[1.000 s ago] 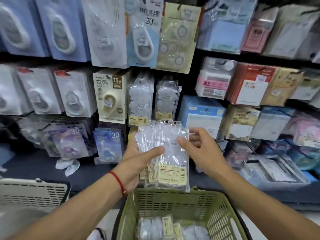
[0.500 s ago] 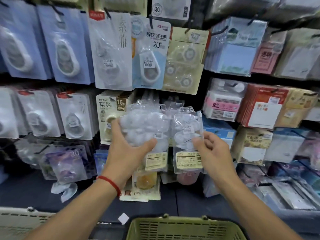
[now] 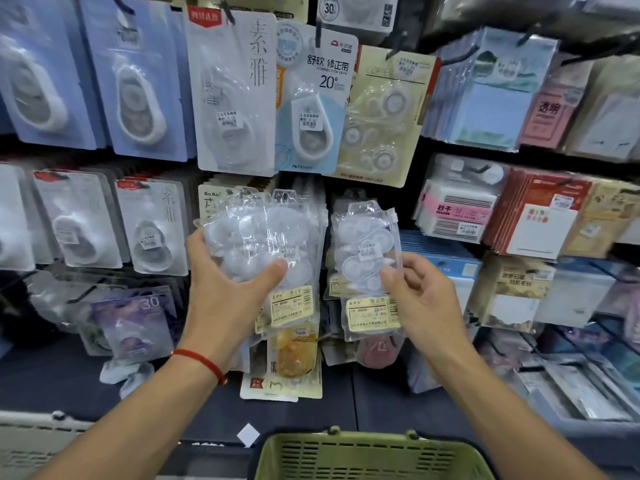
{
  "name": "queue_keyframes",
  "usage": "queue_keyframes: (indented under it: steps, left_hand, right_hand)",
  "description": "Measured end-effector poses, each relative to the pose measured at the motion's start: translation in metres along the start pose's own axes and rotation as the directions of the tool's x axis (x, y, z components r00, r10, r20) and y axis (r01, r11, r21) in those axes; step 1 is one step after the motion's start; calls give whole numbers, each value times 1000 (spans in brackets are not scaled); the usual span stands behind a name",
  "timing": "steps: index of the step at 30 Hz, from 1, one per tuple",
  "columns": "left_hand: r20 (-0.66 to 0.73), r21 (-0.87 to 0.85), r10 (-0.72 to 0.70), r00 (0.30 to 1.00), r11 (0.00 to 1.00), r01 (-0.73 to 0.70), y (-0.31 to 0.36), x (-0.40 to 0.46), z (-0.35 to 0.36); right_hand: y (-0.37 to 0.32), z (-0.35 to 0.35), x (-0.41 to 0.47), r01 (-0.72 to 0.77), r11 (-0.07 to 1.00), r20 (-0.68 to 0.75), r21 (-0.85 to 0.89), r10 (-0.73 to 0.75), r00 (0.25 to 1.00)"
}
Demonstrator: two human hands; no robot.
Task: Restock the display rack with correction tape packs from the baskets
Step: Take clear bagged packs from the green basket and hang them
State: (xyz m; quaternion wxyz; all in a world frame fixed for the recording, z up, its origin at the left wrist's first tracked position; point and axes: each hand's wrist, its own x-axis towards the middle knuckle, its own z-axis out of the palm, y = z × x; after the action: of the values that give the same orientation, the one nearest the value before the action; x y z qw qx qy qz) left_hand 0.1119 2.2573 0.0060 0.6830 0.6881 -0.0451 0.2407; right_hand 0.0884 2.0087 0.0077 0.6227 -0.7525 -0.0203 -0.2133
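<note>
Left fingers [image 3: 204, 244] are wrapped behind a bundle of clear correction tape packs [image 3: 263, 237], the thumb clamped across its front; the bundle is gripped by the left hand [image 3: 225, 296]. Right fingertips [image 3: 389, 275] are pinched on the right edge of a single clear pack [image 3: 369, 268], held by the right hand [image 3: 426, 299]. The single pack is now held apart from the bundle, with a clear gap between them; 1.0 s ago all packs were held as one bunch, low over the basket. Both hands are now raised in front of the display rack [image 3: 485, 148], level with its middle row of hanging packs. Less of the green basket [image 3: 367, 457] is seen, only its rim at the bottom edge. A red cord [image 3: 202, 362] is worn on the left wrist.
</note>
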Motion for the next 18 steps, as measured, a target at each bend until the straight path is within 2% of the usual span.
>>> queue_keyframes:
  steps: [6, 14, 16, 18]
  left_hand:
    - [-5, 2, 10, 1000, 1000, -10, 2, -4, 1]
    - [16, -9, -22, 1000, 1000, 22, 6, -5, 4]
    - [23, 2, -45, 999, 999, 45, 6, -6, 6]
    - [43, -1, -75, 996, 997, 75, 7, -6, 8]
  right_hand:
    - [0, 6, 0, -60, 997, -79, 47, 63, 995]
    - [-6, 3, 3, -65, 997, -10, 48, 65, 998]
    - [-6, 3, 4, -90, 992, -15, -89, 89, 996]
    - [-5, 4, 1, -36, 927, -55, -373, 16, 998]
